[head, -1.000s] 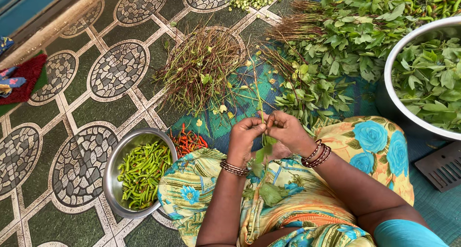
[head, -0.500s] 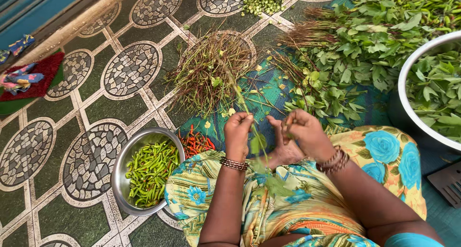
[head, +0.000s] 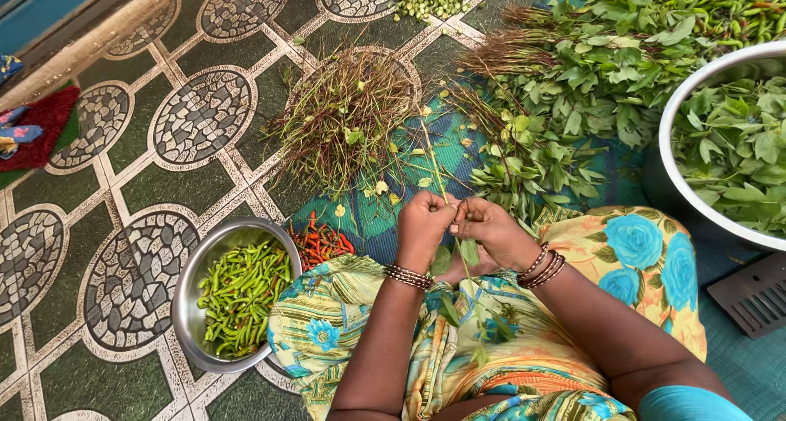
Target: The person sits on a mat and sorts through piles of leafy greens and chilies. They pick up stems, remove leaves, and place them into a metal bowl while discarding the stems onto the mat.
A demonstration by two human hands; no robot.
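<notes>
Floor tiles (head: 123, 249) patterned with stone-like ovals spread beneath you, and a blue-green mat (head: 385, 212) covers the part where you sit, keeping the produce off the ground. Heaped leafy greens (head: 589, 77) lie ahead on the right, their roots pointing left, close enough to draw from. A large white basin (head: 679, 184) at your right is filled with loose plucked leaves (head: 737, 151), apparently set there so each handful drops straight in. Bare stripped stalks (head: 344, 118) form a separate pile ahead on the left, well apart from the basin. A steel bowl (head: 192, 282) of green chillies (head: 241, 294) rests just beside your left knee, with red chillies (head: 319, 241) on the mat next to it. Over your lap, your left hand (head: 422, 229) and right hand (head: 491, 233) meet, both closed in a pinch on one thin leafy stem (head: 463, 257), which rises above your fingers and hangs below them with leaves attached. Bangles (head: 407, 276) ring both wrists.
</notes>
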